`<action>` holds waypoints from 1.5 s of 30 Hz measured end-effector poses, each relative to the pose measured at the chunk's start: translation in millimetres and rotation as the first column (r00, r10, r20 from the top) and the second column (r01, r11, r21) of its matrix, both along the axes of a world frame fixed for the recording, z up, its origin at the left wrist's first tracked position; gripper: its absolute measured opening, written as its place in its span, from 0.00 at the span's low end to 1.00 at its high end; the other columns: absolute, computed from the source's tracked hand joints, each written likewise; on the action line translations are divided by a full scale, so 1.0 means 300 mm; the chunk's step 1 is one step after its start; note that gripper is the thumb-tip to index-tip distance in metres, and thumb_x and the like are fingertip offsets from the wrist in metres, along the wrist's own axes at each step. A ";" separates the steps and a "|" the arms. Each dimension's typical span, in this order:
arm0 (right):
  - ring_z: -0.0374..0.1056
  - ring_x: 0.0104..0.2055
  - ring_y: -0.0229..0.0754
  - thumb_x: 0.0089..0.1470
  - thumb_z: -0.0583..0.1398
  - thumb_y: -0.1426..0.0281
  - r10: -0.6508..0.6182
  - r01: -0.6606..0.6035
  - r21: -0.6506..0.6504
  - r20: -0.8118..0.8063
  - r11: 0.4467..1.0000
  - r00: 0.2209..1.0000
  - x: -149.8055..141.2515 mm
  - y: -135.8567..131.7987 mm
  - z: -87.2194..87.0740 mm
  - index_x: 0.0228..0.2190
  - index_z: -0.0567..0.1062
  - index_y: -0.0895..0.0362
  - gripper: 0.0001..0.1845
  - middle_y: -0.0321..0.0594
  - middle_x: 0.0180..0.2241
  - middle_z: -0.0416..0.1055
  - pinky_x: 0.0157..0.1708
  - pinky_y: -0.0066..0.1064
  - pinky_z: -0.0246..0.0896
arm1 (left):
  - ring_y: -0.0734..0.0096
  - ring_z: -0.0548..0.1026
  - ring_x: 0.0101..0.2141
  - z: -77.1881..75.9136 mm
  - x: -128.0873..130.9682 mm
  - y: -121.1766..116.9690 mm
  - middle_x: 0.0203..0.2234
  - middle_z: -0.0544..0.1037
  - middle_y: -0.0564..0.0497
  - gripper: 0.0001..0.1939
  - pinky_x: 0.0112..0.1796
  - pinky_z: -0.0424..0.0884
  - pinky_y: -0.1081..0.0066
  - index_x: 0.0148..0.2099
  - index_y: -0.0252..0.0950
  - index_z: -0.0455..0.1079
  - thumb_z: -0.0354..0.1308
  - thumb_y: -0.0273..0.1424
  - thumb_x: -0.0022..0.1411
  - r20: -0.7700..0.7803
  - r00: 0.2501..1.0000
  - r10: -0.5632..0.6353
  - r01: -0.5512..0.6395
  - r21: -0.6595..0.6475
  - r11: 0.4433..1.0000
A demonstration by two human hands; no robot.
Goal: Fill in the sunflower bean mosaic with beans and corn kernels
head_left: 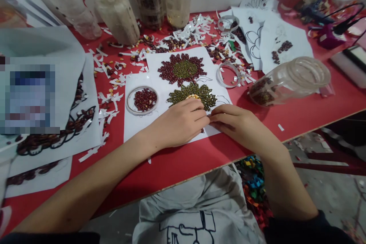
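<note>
My left hand (184,122) rests on a white sheet of paper (137,131), its fingers bent over the near side of a green-bean flower (178,95) with a yellow centre. Fingertip to fingertip with it, my right hand (236,122) is closed in a pinch. Whatever lies between the fingers is hidden. A few dark red beans show just under my hands. Farther up the sheet is a second flower (166,72), with red bean petals and a green middle. Left of the flowers, a shallow round lid (127,101) holds small red beans (144,99).
Several glass jars (117,15) stand along the wall; another jar (288,80) lies tipped at right. Paper shreds (197,26) and loose beans litter the red table (160,167). A clear ring (228,75) sits by the sheet. Bean-covered papers (88,137) lie at left.
</note>
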State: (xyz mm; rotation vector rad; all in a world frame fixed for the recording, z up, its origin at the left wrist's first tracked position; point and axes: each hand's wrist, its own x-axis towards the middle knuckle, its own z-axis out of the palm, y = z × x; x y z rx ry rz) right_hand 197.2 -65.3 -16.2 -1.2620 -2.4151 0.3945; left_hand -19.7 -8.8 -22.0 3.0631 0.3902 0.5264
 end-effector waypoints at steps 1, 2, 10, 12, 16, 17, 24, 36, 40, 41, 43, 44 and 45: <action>0.73 0.41 0.44 0.64 0.54 0.77 0.011 -0.011 -0.005 0.003 1.000 1.000 0.003 0.002 0.001 0.38 0.78 0.59 0.11 0.46 0.40 0.76 0.41 0.34 0.71 | 0.61 0.71 0.44 -0.001 0.000 0.000 0.36 0.79 0.48 0.13 0.54 0.69 0.60 0.39 0.33 0.74 0.48 0.24 0.71 -0.001 1.000 0.001 -0.001 0.002 1.000; 0.73 0.41 0.43 0.65 0.54 0.77 0.023 -0.023 -0.007 0.004 1.000 1.000 0.006 0.004 0.001 0.39 0.78 0.59 0.12 0.46 0.41 0.76 0.41 0.34 0.71 | 0.61 0.71 0.44 -0.001 0.000 0.001 0.36 0.79 0.48 0.13 0.54 0.69 0.60 0.39 0.33 0.74 0.48 0.24 0.71 -0.001 1.000 0.001 -0.001 0.004 1.000; 0.73 0.41 0.44 0.66 0.54 0.73 0.009 -0.010 0.057 0.020 0.998 1.000 0.033 -0.010 -0.010 0.40 0.78 0.56 0.11 0.45 0.39 0.76 0.40 0.37 0.71 | 0.62 0.71 0.45 -0.003 -0.002 0.000 0.36 0.79 0.49 0.11 0.58 0.66 0.60 0.40 0.34 0.76 0.51 0.25 0.70 0.006 1.000 -0.004 0.004 0.008 1.000; 0.72 0.40 0.45 0.66 0.54 0.72 -0.006 0.003 0.095 0.033 0.996 0.999 0.034 -0.021 -0.015 0.40 0.77 0.57 0.10 0.45 0.38 0.76 0.39 0.37 0.70 | 0.62 0.71 0.44 -0.002 -0.002 0.000 0.36 0.79 0.49 0.11 0.58 0.66 0.60 0.39 0.34 0.76 0.52 0.25 0.70 0.005 1.000 -0.001 0.001 0.008 1.000; 0.71 0.40 0.45 0.66 0.54 0.73 -0.013 0.003 0.154 0.067 0.988 0.998 0.037 -0.038 -0.028 0.40 0.77 0.57 0.11 0.46 0.38 0.77 0.39 0.37 0.69 | 0.63 0.71 0.44 0.000 0.001 0.003 0.36 0.79 0.49 0.12 0.57 0.67 0.60 0.40 0.35 0.76 0.51 0.26 0.71 0.005 1.000 -0.003 0.003 0.011 1.000; 0.71 0.40 0.46 0.66 0.54 0.73 -0.013 0.001 0.160 0.075 0.987 0.997 0.039 -0.041 -0.029 0.41 0.77 0.57 0.11 0.46 0.38 0.77 0.39 0.38 0.69 | 0.63 0.71 0.44 0.000 0.001 0.003 0.36 0.79 0.49 0.12 0.56 0.67 0.60 0.40 0.35 0.76 0.51 0.26 0.72 0.006 1.000 -0.005 0.005 0.015 1.000; 0.71 0.41 0.46 0.66 0.53 0.75 0.022 -0.039 0.148 0.114 0.988 0.993 0.044 -0.039 -0.019 0.42 0.78 0.56 0.13 0.46 0.38 0.76 0.40 0.38 0.70 | 0.63 0.71 0.43 -0.005 0.009 -0.001 0.35 0.78 0.49 0.12 0.55 0.68 0.59 0.39 0.36 0.76 0.52 0.26 0.72 0.012 1.000 0.006 -0.007 0.052 0.999; 0.71 0.39 0.45 0.66 0.55 0.71 -0.015 0.016 0.110 -0.003 0.994 1.000 0.059 -0.030 -0.037 0.39 0.77 0.55 0.10 0.45 0.37 0.76 0.40 0.38 0.70 | 0.64 0.71 0.42 -0.008 0.024 -0.016 0.35 0.77 0.50 0.10 0.55 0.67 0.59 0.41 0.36 0.76 0.53 0.24 0.71 -0.022 0.999 0.039 -0.037 0.091 0.995; 0.71 0.40 0.45 0.66 0.55 0.72 0.001 -0.001 0.110 0.001 0.994 1.000 0.063 -0.029 -0.041 0.39 0.76 0.55 0.09 0.45 0.37 0.76 0.40 0.38 0.69 | 0.63 0.71 0.42 -0.003 0.023 -0.016 0.35 0.77 0.50 0.09 0.56 0.66 0.59 0.41 0.36 0.75 0.53 0.24 0.70 -0.027 0.999 0.042 -0.039 0.104 0.994; 0.71 0.40 0.45 0.66 0.55 0.72 0.008 -0.009 0.114 0.004 0.993 1.000 0.064 -0.029 -0.041 0.39 0.76 0.56 0.09 0.46 0.37 0.76 0.40 0.38 0.69 | 0.63 0.71 0.42 -0.002 0.022 -0.017 0.35 0.77 0.50 0.09 0.56 0.66 0.58 0.41 0.36 0.75 0.53 0.24 0.70 -0.029 0.999 0.040 -0.036 0.108 0.994; 0.70 0.39 0.45 0.66 0.55 0.72 0.016 -0.017 0.126 0.016 0.992 1.000 0.065 -0.029 -0.040 0.39 0.76 0.56 0.09 0.46 0.37 0.76 0.40 0.38 0.69 | 0.63 0.72 0.41 -0.001 0.021 -0.017 0.35 0.77 0.50 0.09 0.56 0.66 0.58 0.41 0.36 0.75 0.53 0.24 0.70 -0.026 0.999 0.036 -0.033 0.118 0.992; 0.70 0.40 0.45 0.66 0.55 0.72 0.014 -0.017 0.128 0.023 0.992 1.000 0.065 -0.030 -0.039 0.39 0.76 0.57 0.09 0.46 0.37 0.76 0.40 0.38 0.69 | 0.63 0.72 0.42 -0.001 0.021 -0.018 0.35 0.77 0.50 0.09 0.56 0.66 0.57 0.42 0.37 0.75 0.53 0.24 0.70 -0.026 0.999 0.033 -0.030 0.123 0.992; 0.70 0.40 0.45 0.66 0.55 0.72 0.011 -0.015 0.129 0.028 0.992 1.000 0.065 -0.030 -0.039 0.40 0.76 0.56 0.09 0.46 0.37 0.76 0.40 0.38 0.69 | 0.63 0.72 0.42 -0.001 0.021 -0.018 0.35 0.77 0.50 0.09 0.56 0.66 0.57 0.42 0.37 0.75 0.53 0.25 0.71 -0.029 0.999 0.032 -0.028 0.128 0.991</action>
